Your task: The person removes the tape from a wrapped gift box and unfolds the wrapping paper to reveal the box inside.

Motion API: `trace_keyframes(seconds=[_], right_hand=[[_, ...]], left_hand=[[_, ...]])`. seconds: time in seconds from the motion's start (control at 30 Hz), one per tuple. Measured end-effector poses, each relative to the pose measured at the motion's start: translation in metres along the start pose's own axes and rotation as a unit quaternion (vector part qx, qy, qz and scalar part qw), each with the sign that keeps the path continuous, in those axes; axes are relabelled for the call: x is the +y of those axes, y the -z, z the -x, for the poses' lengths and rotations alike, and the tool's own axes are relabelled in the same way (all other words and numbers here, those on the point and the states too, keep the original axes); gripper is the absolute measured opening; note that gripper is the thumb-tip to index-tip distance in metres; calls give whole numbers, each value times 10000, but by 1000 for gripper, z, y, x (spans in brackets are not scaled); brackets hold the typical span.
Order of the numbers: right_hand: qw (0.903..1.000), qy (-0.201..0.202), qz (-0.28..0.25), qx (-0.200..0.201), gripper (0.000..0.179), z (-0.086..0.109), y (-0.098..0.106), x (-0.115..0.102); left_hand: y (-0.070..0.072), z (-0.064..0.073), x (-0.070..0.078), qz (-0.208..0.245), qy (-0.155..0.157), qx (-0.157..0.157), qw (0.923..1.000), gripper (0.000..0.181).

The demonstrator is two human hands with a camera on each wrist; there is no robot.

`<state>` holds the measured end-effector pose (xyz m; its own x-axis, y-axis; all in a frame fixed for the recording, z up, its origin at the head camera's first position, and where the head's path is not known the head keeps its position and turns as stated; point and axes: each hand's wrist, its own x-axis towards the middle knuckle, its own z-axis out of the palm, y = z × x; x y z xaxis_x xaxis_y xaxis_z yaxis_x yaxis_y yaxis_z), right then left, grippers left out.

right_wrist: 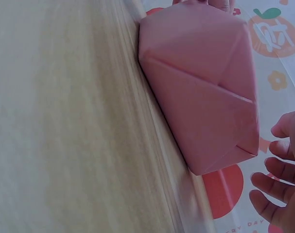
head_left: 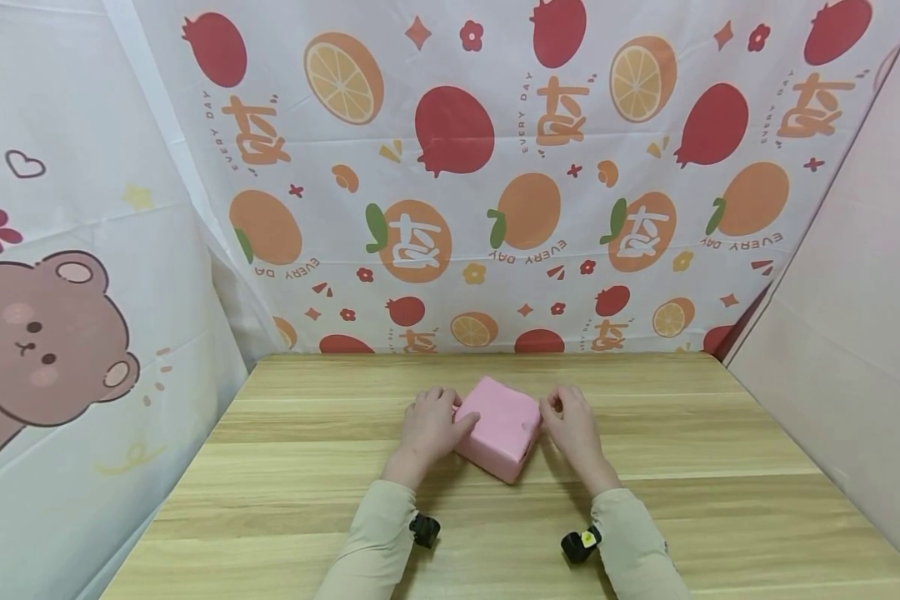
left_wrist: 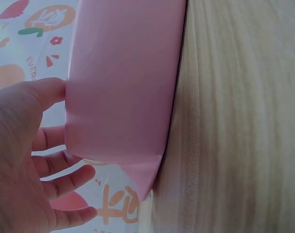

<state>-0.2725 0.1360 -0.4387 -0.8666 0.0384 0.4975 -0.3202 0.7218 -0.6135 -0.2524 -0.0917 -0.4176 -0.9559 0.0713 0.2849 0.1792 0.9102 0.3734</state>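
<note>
A box wrapped in pink paper [head_left: 499,421] sits at an angle on the wooden table. My left hand [head_left: 431,423] holds its left corner, the thumb lying over the top and the other fingers around the left end. A pointed paper flap [left_wrist: 143,177] sticks out at that end in the left wrist view. At the right end my right hand [head_left: 572,423] hovers close beside the box, its fingers loosely bent and apart from the paper in the right wrist view. The right end [right_wrist: 200,97] shows folded layers with slanted creases.
The wooden table [head_left: 270,500] runs back to a fruit-print curtain [head_left: 450,275]. A bear-print curtain [head_left: 15,500] hangs on the left and a pale plain one [head_left: 855,333] on the right. Black cameras are strapped to both wrists.
</note>
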Motion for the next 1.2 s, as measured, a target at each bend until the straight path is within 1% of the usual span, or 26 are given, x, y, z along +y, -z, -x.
trace_keyframes(seconds=[0.17,0.43,0.6,0.8,0.93,1.1,1.2], right_hand=[[9999,-66,76,-115,19,1,-1,0],[9992,-143,120,-362,19,0,-2,0],[9977,-227,21,-636,20,1,-2,-1],[9954,-99,118,-942,33,2,-3,0],[9952,14,109,-971,39,2,-3,0],[9960,6,195,-871,35,2,-5,2],[9971,22,103,-747,29,1,-5,2]], left_hand=[[0,0,0,24,-22,97,9999,34],[1,0,1,-43,-49,51,10000,38],[1,0,3,-140,-124,63,9998,39],[2,2,4,-195,-305,42,9993,41],[1,2,3,-210,-382,98,9990,41],[-1,2,3,-235,-407,145,9988,41],[-1,2,3,-261,-363,125,9989,41]])
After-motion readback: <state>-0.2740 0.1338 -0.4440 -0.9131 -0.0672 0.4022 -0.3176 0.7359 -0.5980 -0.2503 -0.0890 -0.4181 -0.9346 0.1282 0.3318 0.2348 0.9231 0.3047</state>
